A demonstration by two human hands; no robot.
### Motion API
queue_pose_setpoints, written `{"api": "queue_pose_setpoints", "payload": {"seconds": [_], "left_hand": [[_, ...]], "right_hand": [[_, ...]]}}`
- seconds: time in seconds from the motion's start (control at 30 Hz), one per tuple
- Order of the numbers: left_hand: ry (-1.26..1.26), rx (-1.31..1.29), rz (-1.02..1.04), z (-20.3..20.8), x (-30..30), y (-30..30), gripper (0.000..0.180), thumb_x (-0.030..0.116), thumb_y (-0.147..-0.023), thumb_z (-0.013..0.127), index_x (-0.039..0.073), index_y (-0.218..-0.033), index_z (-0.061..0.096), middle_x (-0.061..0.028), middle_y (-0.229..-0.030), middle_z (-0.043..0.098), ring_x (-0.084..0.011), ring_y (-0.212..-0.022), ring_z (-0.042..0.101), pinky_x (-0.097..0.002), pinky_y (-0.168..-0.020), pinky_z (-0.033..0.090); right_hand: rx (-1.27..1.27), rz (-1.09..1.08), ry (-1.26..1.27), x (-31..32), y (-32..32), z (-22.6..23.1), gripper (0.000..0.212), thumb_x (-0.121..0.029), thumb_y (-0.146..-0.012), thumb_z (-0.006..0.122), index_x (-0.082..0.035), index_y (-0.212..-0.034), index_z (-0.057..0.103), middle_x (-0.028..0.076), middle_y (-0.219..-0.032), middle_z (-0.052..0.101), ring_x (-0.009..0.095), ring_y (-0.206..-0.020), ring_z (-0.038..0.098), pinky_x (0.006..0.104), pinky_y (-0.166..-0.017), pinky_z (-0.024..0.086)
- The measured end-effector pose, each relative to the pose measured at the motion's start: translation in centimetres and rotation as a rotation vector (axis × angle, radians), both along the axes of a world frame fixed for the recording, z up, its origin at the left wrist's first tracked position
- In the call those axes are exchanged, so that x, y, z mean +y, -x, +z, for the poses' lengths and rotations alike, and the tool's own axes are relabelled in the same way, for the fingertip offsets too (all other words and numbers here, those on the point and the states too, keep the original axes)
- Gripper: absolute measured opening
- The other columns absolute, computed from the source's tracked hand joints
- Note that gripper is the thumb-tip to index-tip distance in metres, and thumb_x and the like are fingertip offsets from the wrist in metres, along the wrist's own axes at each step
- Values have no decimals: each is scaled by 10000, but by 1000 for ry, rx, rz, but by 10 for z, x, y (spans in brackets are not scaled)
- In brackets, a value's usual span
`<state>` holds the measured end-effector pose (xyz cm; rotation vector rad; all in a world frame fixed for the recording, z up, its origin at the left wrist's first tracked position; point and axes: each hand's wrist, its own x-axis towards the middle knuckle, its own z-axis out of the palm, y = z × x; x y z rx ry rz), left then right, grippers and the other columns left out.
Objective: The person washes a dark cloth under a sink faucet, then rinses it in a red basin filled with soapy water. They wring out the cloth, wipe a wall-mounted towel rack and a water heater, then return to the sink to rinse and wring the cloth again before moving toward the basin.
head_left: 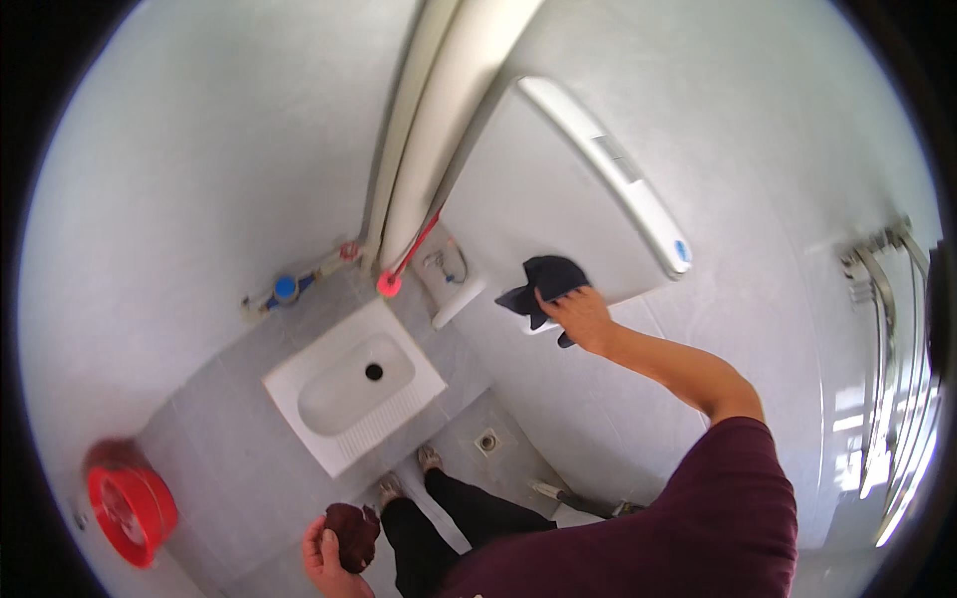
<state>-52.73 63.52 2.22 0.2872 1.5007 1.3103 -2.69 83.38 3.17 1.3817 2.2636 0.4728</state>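
Dark cloth (546, 282) sits bunched under my right hand (581, 314), at the lower edge of the big white wall unit (558, 189); it looks pressed to the surface, though I can't see the contact itself. My fingers are curled over it, gathered enough to keep hold, with loose corners sticking out past them. Down low, my left hand (327, 563) is wrapped around a maroon cloth (354, 536), thumb against its side, well apart from the other.

My grip up there covers only part of the fabric, so I'd judge a snagged corner could tug it free. A drop worries me most: the squat toilet (344, 399) (its dark hole (374, 372) uncovered) lies down to the left, and a falling cloth might land in it. Reaching out this far could also upset my balance, particularly if the floor tiles (239, 419) are wet, which I can't tell.
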Motion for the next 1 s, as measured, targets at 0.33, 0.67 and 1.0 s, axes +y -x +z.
{"api": "queue_pose_setpoints", "payload": {"seconds": [0.33, 0.67, 1.0], "left_hand": [[-76, 146, -127, 87, 13, -32, 300, 167, -924, 636, -25, -1155, 637, -148, -1071, 669, -251, -951, 652, -358, -844, 544], [-139, 6, -236, 80, 5, -50, 265, 120, -951, 581, -9, -1182, 589, -129, -1048, 664, -201, -928, 662, -295, -774, 546], [-210, 61, -377, 92, 15, -37, 263, 115, -945, 589, -10, -1177, 595, -124, -1065, 655, -208, -940, 647, -314, -833, 542]], "right_hand": [[605, -100, -271, 173, 4, 175, 624, -338, -897, 609, -67, -1419, 401, 253, -1383, 436, 422, -1285, 430, 474, -1062, 372], [734, -425, -138, 193, -1, 171, 837, -632, -802, 621, -74, -1401, 446, 208, -1425, 453, 393, -1352, 394, 485, -1098, 343], [894, -373, -977, -31, -14, 123, 659, -232, -749, 748, -18, -1306, 467, 246, -1380, 431, 395, -1305, 402, 478, -1097, 302]]}}
